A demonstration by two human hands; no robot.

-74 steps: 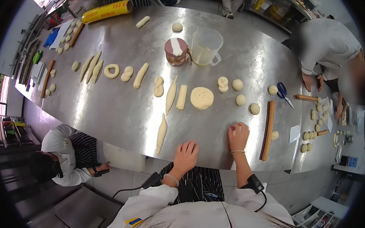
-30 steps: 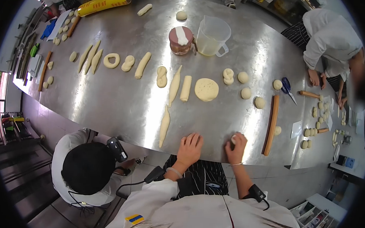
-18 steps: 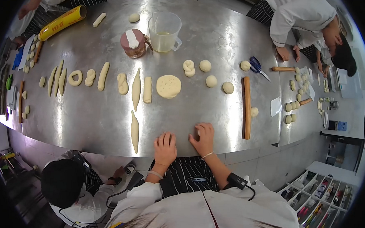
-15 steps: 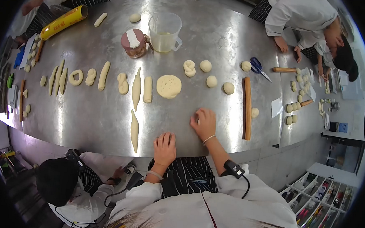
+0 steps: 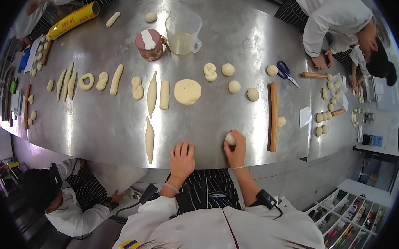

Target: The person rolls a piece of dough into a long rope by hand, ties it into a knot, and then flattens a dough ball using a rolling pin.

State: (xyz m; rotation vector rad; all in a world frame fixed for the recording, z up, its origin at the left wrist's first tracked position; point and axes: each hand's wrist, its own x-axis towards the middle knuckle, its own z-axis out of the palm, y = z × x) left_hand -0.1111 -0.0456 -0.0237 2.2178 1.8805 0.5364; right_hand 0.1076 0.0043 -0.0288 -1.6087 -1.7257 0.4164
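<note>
Near the front edge of the steel table, my right hand (image 5: 235, 149) has its fingers closed round the side of a small dough ball (image 5: 230, 138). My left hand (image 5: 182, 159) rests palm down at the table edge, fingers spread a little, with nothing visible in it. Beyond it lie a flat round dough disc (image 5: 187, 92), a dough cylinder (image 5: 165, 95) and two long tapered dough pieces, one (image 5: 149, 140) closer to me. A knotted dough piece (image 5: 210, 72) and several dough balls (image 5: 252, 95) sit farther back.
Rolling pins (image 5: 272, 117) stand upright in view on the right, near blue scissors (image 5: 288, 74). A measuring jug (image 5: 183, 33), a lidded jar (image 5: 149, 45) and a yellow film roll (image 5: 74, 21) are at the back. Co-workers (image 5: 335, 23) stand around the table, one (image 5: 64, 198) at lower left.
My right hand has moved right and toward me, and the dough ball now shows beside its fingers. My left hand stays nearly in place. The lower-left co-worker has shifted left.
</note>
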